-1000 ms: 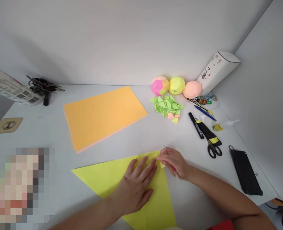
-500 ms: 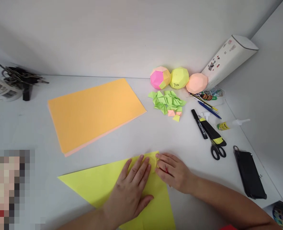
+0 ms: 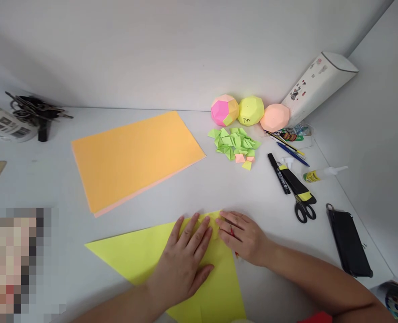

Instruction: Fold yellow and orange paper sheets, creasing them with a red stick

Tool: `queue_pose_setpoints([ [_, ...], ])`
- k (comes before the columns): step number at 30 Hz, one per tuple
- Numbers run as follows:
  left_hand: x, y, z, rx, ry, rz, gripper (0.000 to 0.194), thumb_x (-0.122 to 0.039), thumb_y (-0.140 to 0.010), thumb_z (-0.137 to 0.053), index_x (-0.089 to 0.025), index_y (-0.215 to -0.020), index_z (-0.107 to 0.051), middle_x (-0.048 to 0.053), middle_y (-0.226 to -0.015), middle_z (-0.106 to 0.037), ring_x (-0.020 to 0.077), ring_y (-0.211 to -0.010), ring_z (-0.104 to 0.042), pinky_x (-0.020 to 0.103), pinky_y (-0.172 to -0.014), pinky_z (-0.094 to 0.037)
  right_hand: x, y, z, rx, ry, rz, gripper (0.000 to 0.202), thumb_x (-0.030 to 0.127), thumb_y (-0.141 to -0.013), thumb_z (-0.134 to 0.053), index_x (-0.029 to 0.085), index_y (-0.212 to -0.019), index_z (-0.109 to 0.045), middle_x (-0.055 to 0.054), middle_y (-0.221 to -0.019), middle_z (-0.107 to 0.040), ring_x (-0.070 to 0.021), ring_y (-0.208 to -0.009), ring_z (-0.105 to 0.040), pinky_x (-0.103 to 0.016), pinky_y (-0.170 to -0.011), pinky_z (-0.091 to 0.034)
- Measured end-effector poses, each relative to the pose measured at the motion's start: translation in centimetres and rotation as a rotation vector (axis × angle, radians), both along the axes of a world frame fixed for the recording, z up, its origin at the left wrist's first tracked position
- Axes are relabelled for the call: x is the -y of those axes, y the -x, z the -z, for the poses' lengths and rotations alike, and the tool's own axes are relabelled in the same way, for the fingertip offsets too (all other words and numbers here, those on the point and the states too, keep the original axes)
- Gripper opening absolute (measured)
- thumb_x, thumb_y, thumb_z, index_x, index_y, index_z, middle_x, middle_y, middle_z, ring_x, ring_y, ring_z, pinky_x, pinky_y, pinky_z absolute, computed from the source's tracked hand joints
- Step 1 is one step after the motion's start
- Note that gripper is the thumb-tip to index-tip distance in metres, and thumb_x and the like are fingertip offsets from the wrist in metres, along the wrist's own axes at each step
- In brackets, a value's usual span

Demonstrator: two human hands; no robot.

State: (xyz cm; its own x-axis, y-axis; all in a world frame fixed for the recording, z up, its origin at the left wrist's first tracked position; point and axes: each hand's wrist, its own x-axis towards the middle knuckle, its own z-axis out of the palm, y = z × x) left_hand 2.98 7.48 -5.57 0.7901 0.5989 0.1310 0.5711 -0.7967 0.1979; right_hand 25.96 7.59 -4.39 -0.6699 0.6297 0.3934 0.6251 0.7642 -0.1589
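A large yellow-green paper sheet [image 3: 131, 249] lies at the near edge, its far corner between my hands. My left hand [image 3: 185, 260] rests flat on it, fingers spread a little and pointing away from me. At the sheet's far right corner sits my right hand [image 3: 244, 235], its fingertips curled onto the paper and nearly touching my left fingers. What lies under the right palm is hidden, apart from a small reddish tip at its lower side.
Orange sheets [image 3: 134, 161] lie beyond. Green folded pieces [image 3: 234, 142] sit before three paper balls [image 3: 251, 111]. Scissors [image 3: 304, 211], a marker [image 3: 278, 174], a glue bottle [image 3: 323, 173] and a black phone [image 3: 350, 243] are right. A dark tangle of keys [image 3: 37, 110] is far left.
The whole view has shifted slightly. Both hands stay in nearly the same places on the yellow-green sheet, and the reddish tip under the right hand shows more.
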Motion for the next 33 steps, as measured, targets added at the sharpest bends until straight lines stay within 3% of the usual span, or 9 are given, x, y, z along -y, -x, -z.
queue_pose_setpoints([
  [7, 0.07, -0.05, 0.18, -0.001, -0.026, -0.005, 0.064, -0.056, -0.091, -0.039, -0.012, -0.138, -0.045, 0.011, -0.151, -0.034, 0.0361, -0.142, -0.018, 0.054, -0.116, -0.004, -0.11, 0.12, -0.14, 0.023, -0.037, 0.051, 0.013, 0.008, -0.089, -0.054, 0.015, -0.094, -0.063, -0.009, -0.101, -0.071, -0.0241, -0.106, -0.059, -0.042, -0.086, -0.057],
  [12, 0.16, -0.06, 0.31, 0.002, -0.069, 0.032, 0.064, -0.05, -0.093, -0.037, -0.011, -0.144, -0.034, 0.011, -0.15, -0.036, 0.0273, -0.143, -0.021, 0.042, -0.118, -0.009, -0.16, 0.2, -0.27, 0.041, -0.015, 0.048, 0.015, 0.007, -0.089, -0.055, 0.015, -0.099, -0.062, -0.01, -0.103, -0.069, -0.0209, -0.095, -0.059, -0.04, -0.08, -0.056],
  [16, 0.14, -0.24, 0.13, -0.005, -0.077, 0.078, 0.06, -0.044, -0.095, -0.036, -0.014, -0.146, -0.03, 0.008, -0.152, -0.033, 0.0241, -0.142, -0.023, 0.038, -0.118, -0.013, -0.21, 0.2, -0.18, 0.035, -0.026, 0.036, 0.015, 0.008, -0.089, -0.055, 0.013, -0.101, -0.062, -0.011, -0.102, -0.07, -0.021, -0.098, -0.058, -0.04, -0.082, -0.056],
  [23, 0.06, -0.36, -0.1, 0.014, -0.064, 0.079, 0.061, -0.045, -0.094, -0.039, -0.01, -0.143, -0.035, 0.013, -0.149, -0.038, 0.0281, -0.141, -0.026, 0.04, -0.116, -0.017, -0.21, 0.23, -0.03, 0.014, -0.054, 0.041, 0.014, 0.009, -0.09, -0.053, 0.011, -0.098, -0.065, -0.012, -0.106, -0.069, -0.0245, -0.104, -0.058, -0.043, -0.086, -0.056],
  [33, 0.12, -0.22, 0.0, -0.047, 0.011, 0.075, 0.063, -0.048, -0.093, -0.036, -0.012, -0.144, -0.035, 0.013, -0.153, -0.03, 0.0285, -0.144, -0.014, 0.045, -0.118, -0.007, -0.14, 0.07, -0.27, 0.055, 0.021, 0.051, 0.016, 0.01, -0.091, -0.051, 0.008, -0.101, -0.064, -0.017, -0.115, -0.066, -0.0262, -0.115, -0.054, -0.042, -0.09, -0.055],
])
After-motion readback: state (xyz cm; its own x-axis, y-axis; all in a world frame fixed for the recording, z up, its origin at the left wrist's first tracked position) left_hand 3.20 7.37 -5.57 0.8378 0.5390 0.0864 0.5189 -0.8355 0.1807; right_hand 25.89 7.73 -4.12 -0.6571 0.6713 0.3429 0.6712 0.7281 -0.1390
